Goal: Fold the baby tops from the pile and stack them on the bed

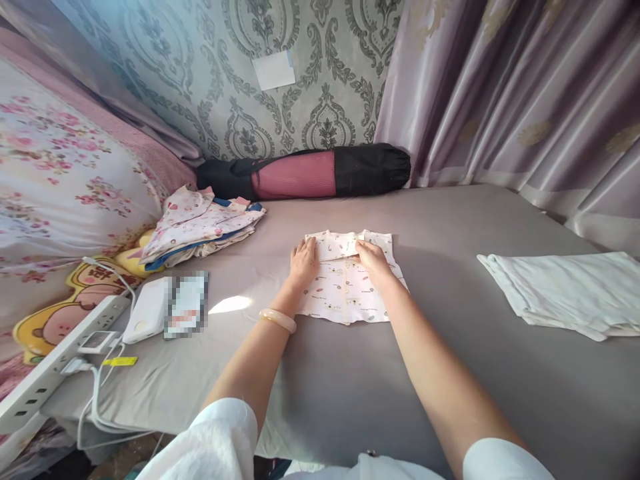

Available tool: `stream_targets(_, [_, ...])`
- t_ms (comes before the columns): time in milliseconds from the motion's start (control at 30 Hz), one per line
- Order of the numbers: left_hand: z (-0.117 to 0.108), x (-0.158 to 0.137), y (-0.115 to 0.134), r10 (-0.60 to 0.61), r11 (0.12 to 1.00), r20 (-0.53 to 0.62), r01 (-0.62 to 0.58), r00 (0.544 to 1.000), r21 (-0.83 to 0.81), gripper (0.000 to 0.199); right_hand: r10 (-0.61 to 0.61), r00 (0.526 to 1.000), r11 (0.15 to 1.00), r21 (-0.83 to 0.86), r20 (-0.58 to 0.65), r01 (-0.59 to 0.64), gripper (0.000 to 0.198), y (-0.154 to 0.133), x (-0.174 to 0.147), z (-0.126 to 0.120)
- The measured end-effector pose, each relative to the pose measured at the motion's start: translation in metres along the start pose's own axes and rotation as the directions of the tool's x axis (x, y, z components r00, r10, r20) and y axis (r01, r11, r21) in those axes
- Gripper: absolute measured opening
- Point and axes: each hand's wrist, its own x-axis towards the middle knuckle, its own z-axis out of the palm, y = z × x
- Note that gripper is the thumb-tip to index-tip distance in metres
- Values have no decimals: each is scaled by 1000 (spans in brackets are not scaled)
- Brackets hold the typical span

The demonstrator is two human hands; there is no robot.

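Observation:
A small pale garment [345, 300] with a fine print lies spread on the grey bed cover, its far part folded over into a band. Resting at the left end of that band is my left hand [303, 263], fingers stretched out against the cloth. My right hand [373, 260] pinches the right part of the folded band between thumb and fingers. The garment's exact kind cannot be made out. On my left wrist sits a pale bangle [278, 320].
Folded printed clothes [200, 227] are stacked at left, with white folded cloth [570, 290] at right. A black and pink rolled bag [305, 173] lies along the wall. A power strip [60, 357], white power bank [147, 310] and blurred flat item [186, 305] are near left.

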Motion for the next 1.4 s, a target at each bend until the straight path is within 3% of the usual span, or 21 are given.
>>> stream_targets(100, [1,0,2,11,999,45,-13,999,36,51,-109,992,955,-282,-57,88,22,-5,-5,0])
stream_targets(267, [-1,2,3,-8,997,75,2,997,81,55,-219,976,710,-688,-15,149,31,-11,-15,4])
stream_targets(467, [-6,6,-3,-65,998,109,63,992,28,67,-236,970,454,-877,52,158,41,-13,-24,8])
stream_targets(633, [-7,8,-4,-91,995,103,87,991,47,71,-263,961,335,-926,84,172,38,-11,-27,6])
stream_targets(867, [-10,7,6,-106,977,63,92,992,194,68,-304,951,282,-947,60,150,39,-8,-28,3])
stream_targets(1033, [-9,2,30,185,970,6,-184,983,160,58,-405,888,239,-913,217,332,51,-1,-25,8])
stream_targets(1167, [3,0,40,282,953,66,-288,957,92,55,-330,873,258,-855,360,450,55,4,-22,10])
stream_targets(1300, [12,1,37,273,954,127,-285,953,90,56,-210,909,318,-855,359,411,57,6,-18,9])
stream_targets(1400, [12,0,35,267,955,132,-281,955,98,57,-211,914,345,-849,346,400,57,7,-17,8])
